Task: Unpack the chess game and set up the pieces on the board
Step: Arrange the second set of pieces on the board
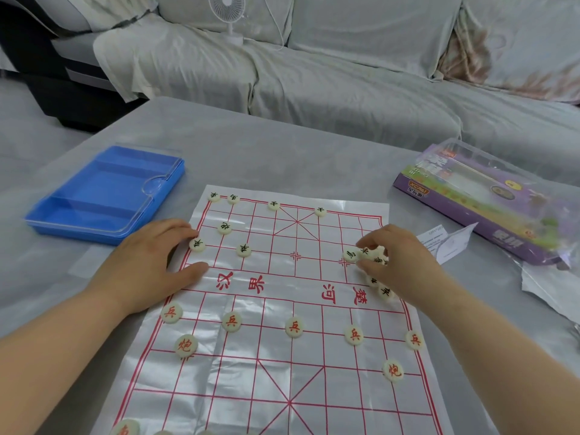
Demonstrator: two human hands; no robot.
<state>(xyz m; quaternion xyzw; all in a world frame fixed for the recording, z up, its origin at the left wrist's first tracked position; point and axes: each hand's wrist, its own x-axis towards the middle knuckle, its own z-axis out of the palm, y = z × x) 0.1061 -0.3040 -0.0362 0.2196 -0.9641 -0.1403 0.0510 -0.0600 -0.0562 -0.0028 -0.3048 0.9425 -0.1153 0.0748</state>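
Note:
A thin plastic board sheet (282, 365) with a red grid lies on the table. Several cream round pieces with red characters (294, 326) stand on its near half. Several with black characters (243, 250) stand on the far half. My left hand (150, 265) rests flat on the sheet's left edge, fingertips touching one black-marked piece (197, 244). My right hand (395, 262) hovers over a loose cluster of black-marked pieces (372, 257) at the right edge, its fingers curled and pinching one of them.
An empty blue plastic tray (103, 196) with a clear lid sits at the left. The purple game box (483, 202) in clear wrap lies at the right, with a paper slip (445, 243) beside it. A covered sofa and a small fan (227, 14) stand behind the table.

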